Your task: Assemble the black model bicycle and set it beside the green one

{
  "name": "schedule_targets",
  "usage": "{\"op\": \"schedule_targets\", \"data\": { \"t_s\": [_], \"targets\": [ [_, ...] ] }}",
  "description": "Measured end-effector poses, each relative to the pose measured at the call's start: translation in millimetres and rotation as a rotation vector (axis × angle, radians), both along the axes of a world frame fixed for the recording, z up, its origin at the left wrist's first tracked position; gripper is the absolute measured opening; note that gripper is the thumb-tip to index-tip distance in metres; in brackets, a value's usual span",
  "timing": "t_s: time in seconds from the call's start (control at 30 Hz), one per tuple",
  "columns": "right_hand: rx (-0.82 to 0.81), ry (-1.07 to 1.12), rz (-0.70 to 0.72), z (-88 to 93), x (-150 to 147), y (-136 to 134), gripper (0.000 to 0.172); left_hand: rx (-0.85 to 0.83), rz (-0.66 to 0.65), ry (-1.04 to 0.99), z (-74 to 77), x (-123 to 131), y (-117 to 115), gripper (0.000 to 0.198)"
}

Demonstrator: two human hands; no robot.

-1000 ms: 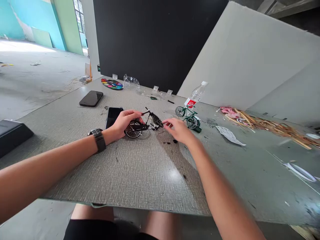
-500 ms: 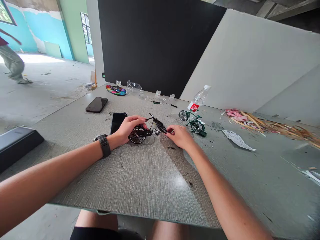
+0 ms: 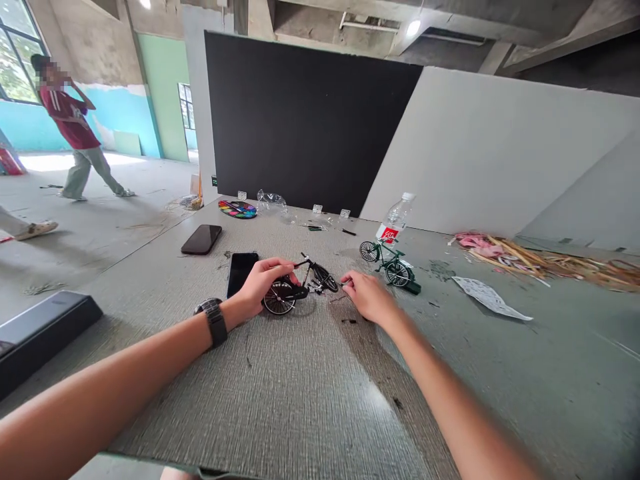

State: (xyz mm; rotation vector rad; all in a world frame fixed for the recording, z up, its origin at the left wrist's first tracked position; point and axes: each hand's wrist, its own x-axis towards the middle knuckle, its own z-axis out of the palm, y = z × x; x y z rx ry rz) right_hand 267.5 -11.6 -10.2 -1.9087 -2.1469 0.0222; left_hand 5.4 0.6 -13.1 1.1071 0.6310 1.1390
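Note:
A small black model bicycle [image 3: 305,283] stands on the grey table [image 3: 300,393]. My left hand [image 3: 263,285], with a dark watch on its wrist, is closed over the bicycle's rear wheel and saddle. My right hand [image 3: 367,297] rests on the table just right of the front wheel, fingers pinched on a thin small part that I cannot make out. Tiny black bits [image 3: 349,321] lie by my right hand. A green model bicycle [image 3: 387,261] stands on a base a little further back and right.
Two dark phones [image 3: 201,239] [image 3: 241,272] lie left of the black bicycle. A plastic bottle [image 3: 395,220], a paint palette [image 3: 237,209], paper [image 3: 487,297] and a heap of wood strips [image 3: 545,263] sit behind. A black box [image 3: 43,330] lies at left. A person [image 3: 75,133] walks beyond.
My right hand has closed in on the bicycle's front end and pinched. The view has tilted up, bringing the walking person into sight. My left hand keeps its hold.

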Motion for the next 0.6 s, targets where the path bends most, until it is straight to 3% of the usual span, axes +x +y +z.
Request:
{"op": "schedule_targets", "data": {
  "t_s": [0.6],
  "targets": [
    [0.077, -0.022, 0.046, 3.9, 10.2, 0.6, 0.025, -0.013, 0.009, 0.015, 1.0, 0.2, -0.4, 0.021]
  ]
}}
